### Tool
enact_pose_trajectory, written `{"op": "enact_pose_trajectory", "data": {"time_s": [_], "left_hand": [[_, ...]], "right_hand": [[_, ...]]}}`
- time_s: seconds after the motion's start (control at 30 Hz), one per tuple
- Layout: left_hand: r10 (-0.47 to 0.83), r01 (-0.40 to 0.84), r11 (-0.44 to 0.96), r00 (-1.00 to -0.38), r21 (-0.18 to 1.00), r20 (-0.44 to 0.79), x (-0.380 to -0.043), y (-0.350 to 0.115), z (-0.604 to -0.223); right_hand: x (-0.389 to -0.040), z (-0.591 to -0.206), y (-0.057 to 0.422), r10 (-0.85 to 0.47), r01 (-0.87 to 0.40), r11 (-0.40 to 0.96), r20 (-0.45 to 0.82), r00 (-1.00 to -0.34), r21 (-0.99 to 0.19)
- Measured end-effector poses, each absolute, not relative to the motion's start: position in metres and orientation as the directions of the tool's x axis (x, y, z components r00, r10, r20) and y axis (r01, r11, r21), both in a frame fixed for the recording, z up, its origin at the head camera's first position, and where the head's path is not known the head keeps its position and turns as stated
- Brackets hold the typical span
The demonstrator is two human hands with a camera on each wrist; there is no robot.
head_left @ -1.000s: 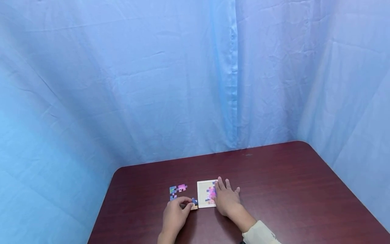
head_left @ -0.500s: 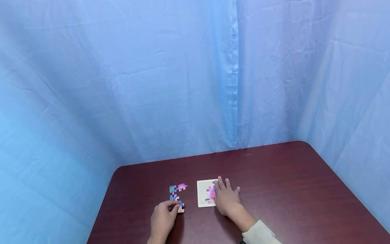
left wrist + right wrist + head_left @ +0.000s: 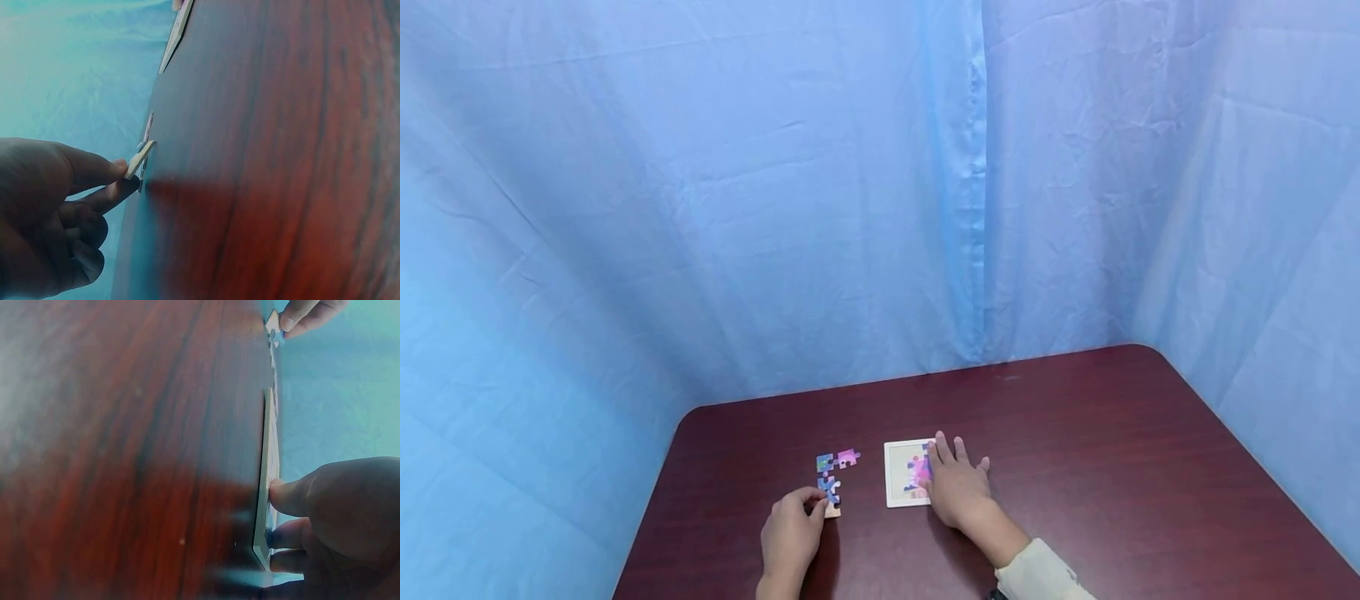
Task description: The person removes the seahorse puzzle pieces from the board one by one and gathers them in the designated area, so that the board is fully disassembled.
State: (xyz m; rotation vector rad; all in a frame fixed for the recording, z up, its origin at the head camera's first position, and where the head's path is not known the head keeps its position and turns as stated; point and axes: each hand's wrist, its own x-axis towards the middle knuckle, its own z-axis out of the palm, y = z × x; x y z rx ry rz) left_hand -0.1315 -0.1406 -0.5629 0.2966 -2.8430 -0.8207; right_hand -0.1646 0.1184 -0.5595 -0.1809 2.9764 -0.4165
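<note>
My left hand [image 3: 790, 533] pinches a jigsaw piece [image 3: 140, 161] between thumb and finger; the piece is tilted over the table in the left wrist view. It sits at the near end of a loose row, by a blue piece [image 3: 827, 483]. Beyond lie a blue-green piece [image 3: 824, 462] and a pink piece [image 3: 847, 457]. My right hand [image 3: 958, 487] rests with spread fingers on the right side of a pale puzzle tray [image 3: 889, 475], hiding that part. Inside the tray, pink and blue joined pieces [image 3: 919, 473] show beside the bare base.
The dark red-brown table [image 3: 1075, 450] extends to the right of the tray and behind it. Blue curtains [image 3: 812, 208] hang around its back and sides.
My left hand has moved left from the tray's near left corner, carrying the jigsaw piece to the loose ones. My right hand stays on the tray.
</note>
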Motion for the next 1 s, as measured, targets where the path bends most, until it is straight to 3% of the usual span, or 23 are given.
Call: {"op": "enact_pose_trajectory", "data": {"time_s": [0.27,1.0], "left_hand": [[-0.276,-0.209,0.824,-0.96,0.526,0.051,-0.1353,-0.1422,-0.5634],[-0.277,-0.158,0.82,-0.951,0.551,0.14,-0.1336,-0.138,-0.565]], "right_hand": [[-0.1643,-0.56,0.119,-0.136,-0.095,0.953,-0.126,-0.983,-0.289],[-0.1644,-0.5576,0.1187,-0.136,-0.097,0.95,-0.115,-0.984,-0.296]]}}
